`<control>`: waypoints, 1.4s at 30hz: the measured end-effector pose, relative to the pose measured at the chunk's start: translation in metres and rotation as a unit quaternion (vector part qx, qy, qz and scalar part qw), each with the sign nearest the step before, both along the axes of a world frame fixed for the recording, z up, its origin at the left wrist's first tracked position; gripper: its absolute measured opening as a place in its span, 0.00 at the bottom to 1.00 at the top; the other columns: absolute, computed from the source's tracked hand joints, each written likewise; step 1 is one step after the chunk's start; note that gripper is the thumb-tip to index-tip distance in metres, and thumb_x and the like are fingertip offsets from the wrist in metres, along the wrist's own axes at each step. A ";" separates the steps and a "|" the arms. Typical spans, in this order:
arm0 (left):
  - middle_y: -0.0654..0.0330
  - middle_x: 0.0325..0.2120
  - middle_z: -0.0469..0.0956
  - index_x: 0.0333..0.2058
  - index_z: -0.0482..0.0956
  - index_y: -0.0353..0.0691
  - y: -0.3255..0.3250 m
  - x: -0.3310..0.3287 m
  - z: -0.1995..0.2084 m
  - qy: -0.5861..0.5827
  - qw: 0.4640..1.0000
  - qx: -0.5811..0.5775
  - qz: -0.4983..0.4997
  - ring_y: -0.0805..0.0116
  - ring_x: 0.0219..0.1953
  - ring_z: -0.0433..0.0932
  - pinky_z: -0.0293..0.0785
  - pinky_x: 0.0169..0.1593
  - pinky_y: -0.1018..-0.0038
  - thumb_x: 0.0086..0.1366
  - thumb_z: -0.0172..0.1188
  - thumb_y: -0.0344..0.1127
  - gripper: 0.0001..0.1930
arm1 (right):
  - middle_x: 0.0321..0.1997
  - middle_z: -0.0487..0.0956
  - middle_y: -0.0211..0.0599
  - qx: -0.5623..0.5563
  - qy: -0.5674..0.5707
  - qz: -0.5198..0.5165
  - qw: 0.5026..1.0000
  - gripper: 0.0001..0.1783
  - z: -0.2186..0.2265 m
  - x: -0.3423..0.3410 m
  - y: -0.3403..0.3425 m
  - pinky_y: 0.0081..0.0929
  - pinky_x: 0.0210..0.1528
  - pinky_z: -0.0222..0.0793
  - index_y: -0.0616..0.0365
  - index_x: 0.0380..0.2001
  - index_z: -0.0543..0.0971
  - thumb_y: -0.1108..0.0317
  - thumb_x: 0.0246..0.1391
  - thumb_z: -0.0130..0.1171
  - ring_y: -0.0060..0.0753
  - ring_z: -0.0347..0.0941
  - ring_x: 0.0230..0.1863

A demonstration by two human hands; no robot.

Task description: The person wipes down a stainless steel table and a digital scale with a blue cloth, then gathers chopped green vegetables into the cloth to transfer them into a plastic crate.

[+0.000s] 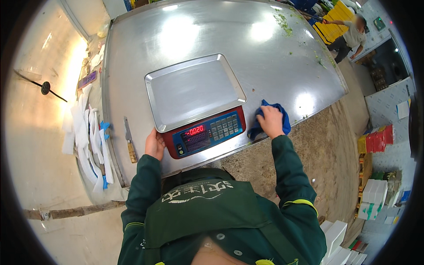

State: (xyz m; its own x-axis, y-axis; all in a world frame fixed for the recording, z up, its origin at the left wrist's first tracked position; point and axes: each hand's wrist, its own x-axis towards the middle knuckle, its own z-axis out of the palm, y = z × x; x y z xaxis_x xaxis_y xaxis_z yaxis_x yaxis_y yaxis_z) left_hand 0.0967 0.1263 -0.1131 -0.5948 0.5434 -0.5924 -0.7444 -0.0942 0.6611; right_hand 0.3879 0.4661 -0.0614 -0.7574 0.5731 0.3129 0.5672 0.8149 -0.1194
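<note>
A digital scale (207, 132) with a red body, a blue keypad panel and a lit red display stands on the metal table (282, 70) in front of me. Its square steel tray (194, 90) is bare. My left hand (155, 144) grips the scale's left side near the front, its fingers partly hidden by the body and tray edge. To the right of the scale, my right hand (270, 120) presses down on a bunched blue cloth (284, 120), fingers curled into it. A knife (129, 140) with a wooden handle lies left of my left hand.
Green leafy scraps (282, 24) are scattered toward the table's far right. White foam strips (81, 126) and a phone-like purple object (87, 80) lie beyond the left edge. Another person (353, 35) stands at the far right by yellow crates (338, 17). White boxes (373, 194) are stacked at right.
</note>
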 end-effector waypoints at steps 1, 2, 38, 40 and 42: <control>0.61 0.42 0.76 0.45 0.72 0.41 0.003 0.002 -0.001 -0.003 1.000 0.001 -0.001 0.68 0.43 0.73 0.69 0.47 0.70 0.69 0.41 0.47 0.18 | 0.41 0.75 0.43 -0.131 -0.002 0.026 0.991 0.23 -0.007 -0.002 -0.002 0.40 0.43 0.67 0.59 0.44 0.74 0.61 0.44 0.61 0.49 0.70 0.43; 0.61 0.42 0.76 0.45 0.72 0.41 0.001 0.000 -0.004 -0.001 1.000 -0.003 -0.009 0.68 0.44 0.73 0.68 0.48 0.70 0.69 0.41 0.47 0.18 | 0.46 0.74 0.47 -0.297 0.041 0.033 0.953 0.29 -0.016 -0.005 -0.008 0.36 0.49 0.66 0.62 0.49 0.72 0.57 0.45 0.63 0.50 0.70 0.47; 0.57 0.45 0.75 0.47 0.72 0.32 0.019 0.017 0.007 0.021 0.993 -0.001 0.120 0.68 0.45 0.74 0.68 0.49 0.72 0.68 0.43 0.49 0.24 | 0.45 0.75 0.37 -0.647 0.165 -0.061 0.742 0.26 -0.011 -0.053 -0.046 0.20 0.46 0.63 0.64 0.53 0.69 0.56 0.58 0.54 0.23 0.69 0.45; 0.57 0.42 0.76 0.45 0.73 0.31 0.015 0.011 0.032 0.039 0.990 -0.021 0.134 0.68 0.42 0.75 0.68 0.48 0.72 0.68 0.42 0.48 0.23 | 0.45 0.75 0.37 -0.646 0.158 -0.057 0.744 0.27 0.001 -0.055 -0.053 0.20 0.46 0.63 0.65 0.53 0.68 0.55 0.58 0.54 0.23 0.69 0.45; 0.57 0.40 0.77 0.43 0.74 0.31 0.005 -0.015 0.030 0.048 0.987 -0.042 0.149 0.68 0.40 0.75 0.69 0.46 0.72 0.67 0.43 0.48 0.23 | 0.47 0.75 0.39 -0.649 0.156 -0.008 0.745 0.28 0.013 -0.073 -0.064 0.20 0.47 0.64 0.66 0.54 0.67 0.55 0.58 0.54 0.24 0.69 0.46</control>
State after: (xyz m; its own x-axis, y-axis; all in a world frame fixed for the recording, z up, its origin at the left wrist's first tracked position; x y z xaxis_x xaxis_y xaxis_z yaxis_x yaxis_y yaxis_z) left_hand 0.0818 0.1315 -0.0832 -0.7763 0.2882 -0.5606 -0.6255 -0.2411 0.7421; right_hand 0.3147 0.4019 -0.0487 -0.7539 0.5545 -0.3522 0.3544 -0.1080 -0.9288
